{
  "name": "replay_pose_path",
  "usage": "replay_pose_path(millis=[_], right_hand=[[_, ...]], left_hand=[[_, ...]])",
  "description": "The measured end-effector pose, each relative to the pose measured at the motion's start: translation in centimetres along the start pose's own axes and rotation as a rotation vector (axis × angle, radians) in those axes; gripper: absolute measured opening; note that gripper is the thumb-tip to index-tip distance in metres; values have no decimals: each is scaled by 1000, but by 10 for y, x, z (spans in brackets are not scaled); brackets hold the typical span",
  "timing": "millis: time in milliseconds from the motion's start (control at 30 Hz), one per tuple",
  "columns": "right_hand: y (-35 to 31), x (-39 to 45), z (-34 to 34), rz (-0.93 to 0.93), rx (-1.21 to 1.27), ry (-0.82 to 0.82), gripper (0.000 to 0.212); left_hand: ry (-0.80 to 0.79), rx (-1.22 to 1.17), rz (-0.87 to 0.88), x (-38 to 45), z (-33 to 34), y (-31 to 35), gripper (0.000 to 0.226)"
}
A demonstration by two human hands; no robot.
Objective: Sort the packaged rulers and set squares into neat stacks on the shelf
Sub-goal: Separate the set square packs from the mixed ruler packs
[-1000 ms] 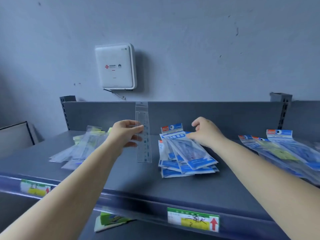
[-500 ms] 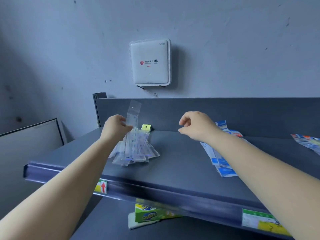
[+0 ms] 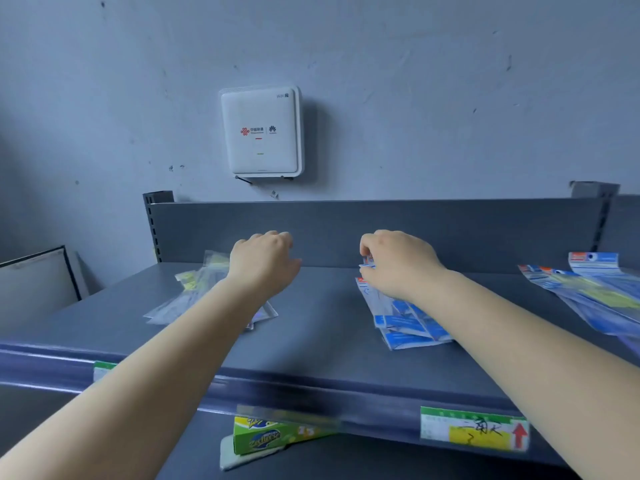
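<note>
On the grey shelf (image 3: pixel 318 334) a loose pile of clear-bagged rulers (image 3: pixel 194 292) lies at the left. My left hand (image 3: pixel 265 265) hovers just right of that pile, fingers relaxed and holding nothing. A stack of blue-and-white packages (image 3: pixel 405 323) lies in the middle. My right hand (image 3: pixel 398 265) is over its far end, and its fingertips pinch the header of the top package. A third, spread-out heap of blue and yellow packages (image 3: pixel 595 292) lies at the right.
A white router box (image 3: pixel 261 131) hangs on the wall above the shelf's back panel. Price labels (image 3: pixel 474 427) sit on the front rail. A green box (image 3: pixel 273 434) lies on the shelf below. A framed board (image 3: pixel 34 285) leans at the far left.
The clear ruler that my left hand held now lies on the left pile, and that hand has come away empty. My right hand has come back down onto the blue stack.
</note>
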State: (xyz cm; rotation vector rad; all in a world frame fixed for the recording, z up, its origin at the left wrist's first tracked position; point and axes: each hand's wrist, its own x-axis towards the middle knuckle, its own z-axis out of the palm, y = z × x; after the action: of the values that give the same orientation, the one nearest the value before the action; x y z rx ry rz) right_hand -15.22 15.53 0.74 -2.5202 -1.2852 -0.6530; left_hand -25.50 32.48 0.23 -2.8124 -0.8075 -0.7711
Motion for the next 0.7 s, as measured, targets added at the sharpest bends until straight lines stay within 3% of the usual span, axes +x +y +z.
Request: replay_pose_path(millis=[300,700], right_hand=[[118,-69,-45,119,-76,-17,28],[302,-171,-81,425,25,-72,11]], left_hand=[[8,-60,302,-5,1,172,29],[-211,-271,378,-31,13,374,32]])
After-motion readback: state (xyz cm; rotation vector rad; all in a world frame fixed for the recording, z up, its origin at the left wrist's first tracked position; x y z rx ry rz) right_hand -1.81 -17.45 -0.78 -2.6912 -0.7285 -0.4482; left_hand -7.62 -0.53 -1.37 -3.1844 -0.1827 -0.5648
